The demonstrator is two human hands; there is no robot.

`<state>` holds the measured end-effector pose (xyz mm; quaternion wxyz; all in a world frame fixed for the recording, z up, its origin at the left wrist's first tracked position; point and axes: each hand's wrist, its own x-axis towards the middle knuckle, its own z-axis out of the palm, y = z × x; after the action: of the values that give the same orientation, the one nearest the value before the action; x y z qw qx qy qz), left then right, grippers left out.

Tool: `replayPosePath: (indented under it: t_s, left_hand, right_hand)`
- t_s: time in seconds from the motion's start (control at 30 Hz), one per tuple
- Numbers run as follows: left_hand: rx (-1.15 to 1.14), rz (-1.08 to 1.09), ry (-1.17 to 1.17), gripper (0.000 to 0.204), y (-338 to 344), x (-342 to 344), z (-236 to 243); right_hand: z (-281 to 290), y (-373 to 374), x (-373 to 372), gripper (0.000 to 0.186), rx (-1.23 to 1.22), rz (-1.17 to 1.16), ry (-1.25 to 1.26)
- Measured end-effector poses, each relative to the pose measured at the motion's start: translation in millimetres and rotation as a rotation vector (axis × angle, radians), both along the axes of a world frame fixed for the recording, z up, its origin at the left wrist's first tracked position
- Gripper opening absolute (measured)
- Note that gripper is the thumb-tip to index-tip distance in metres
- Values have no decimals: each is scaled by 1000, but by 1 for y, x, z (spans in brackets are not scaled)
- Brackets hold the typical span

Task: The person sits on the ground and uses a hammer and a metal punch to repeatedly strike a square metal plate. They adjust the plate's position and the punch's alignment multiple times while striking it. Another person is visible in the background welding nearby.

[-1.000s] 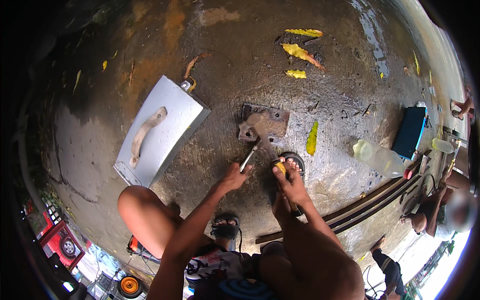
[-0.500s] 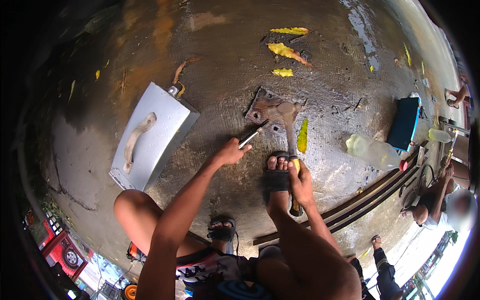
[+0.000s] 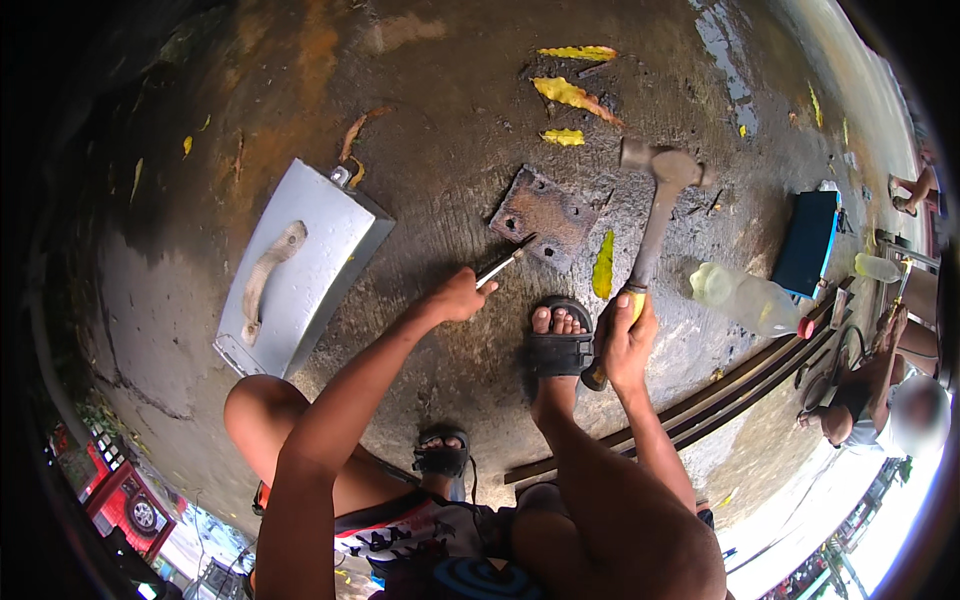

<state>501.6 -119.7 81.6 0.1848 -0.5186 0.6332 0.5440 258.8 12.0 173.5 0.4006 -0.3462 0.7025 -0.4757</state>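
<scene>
On the wet concrete lies a square rusty metal plate [image 3: 556, 212] with holes near its corners. My left hand [image 3: 460, 296] is closed around a slim tool [image 3: 500, 268] with a pale shaft and a dark tip; its kind is unclear. That tip rests at the plate's near edge. My right hand [image 3: 628, 338] grips a hammer [image 3: 656, 228] by its yellow and black handle. The hammer's head is raised to the right of the plate, apart from it. My sandalled right foot [image 3: 560, 350] is just left of the hammer's handle.
A silver metal toolbox [image 3: 300, 260] with a curved handle stands at left. At right are a cloudy plastic bottle [image 3: 745, 300], a blue box [image 3: 806, 245] and long dark metal bars [image 3: 700, 405]. Another person [image 3: 880, 385] sits farther right. Yellow leaves [image 3: 578, 98] lie beyond the plate.
The hammer has swung up and right, away from over the plate, with my right hand moving the same way. My left hand and its tool have hardly moved.
</scene>
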Motion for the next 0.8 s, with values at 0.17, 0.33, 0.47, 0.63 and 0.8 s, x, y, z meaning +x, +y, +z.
replayPosePath:
  t_s: [0.17,0.33,0.47,0.63,0.8]
  left_hand:
    - [-25,-14,24,61,1,11,-14]
    - [14,-33,-1,62,-5,16,-7]
    - [15,-56,-24,59,-6,8,2]
    - [1,-88,-50,57,-2,11,-8]
    - [-6,-64,-18,62,15,22,-16]
  right_hand:
    - [-29,3,-4,36,576,275,-386]
    - [4,-3,4,36,413,205,-392]
    - [21,-16,1,34,79,51,-141]
    - [-44,17,-10,39,231,358,421]
    - [-15,20,3,37,526,235,-428]
